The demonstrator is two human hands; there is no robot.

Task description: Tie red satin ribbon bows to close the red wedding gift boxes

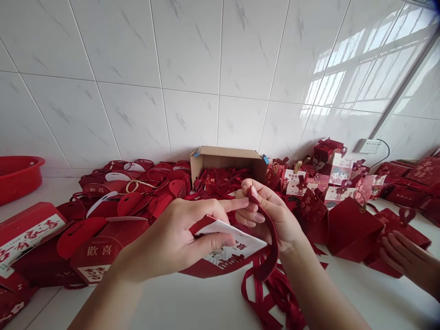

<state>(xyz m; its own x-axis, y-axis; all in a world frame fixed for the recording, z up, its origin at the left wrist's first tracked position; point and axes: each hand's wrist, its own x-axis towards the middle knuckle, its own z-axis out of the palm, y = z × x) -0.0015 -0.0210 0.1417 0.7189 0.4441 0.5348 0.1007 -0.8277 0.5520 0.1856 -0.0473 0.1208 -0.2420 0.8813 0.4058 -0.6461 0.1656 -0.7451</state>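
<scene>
My left hand grips a red and white gift box with dark red characters and a line drawing on its pale panel. The box is tilted over the table, and its upper edge lies between thumb and fingers. My left index finger reaches across to my right hand, which is closed on a dark red ribbon. The ribbon is pinched between thumb and fingers and curves down past the box's right corner. Whether it passes through the box is hidden. Beneath lies a heap of loose red ribbons.
Folded red boxes crowd the left. A cardboard carton of red pieces stands against the tiled wall. Finished ribboned boxes fill the right, where another person's hand touches a red box. A red basin sits far left.
</scene>
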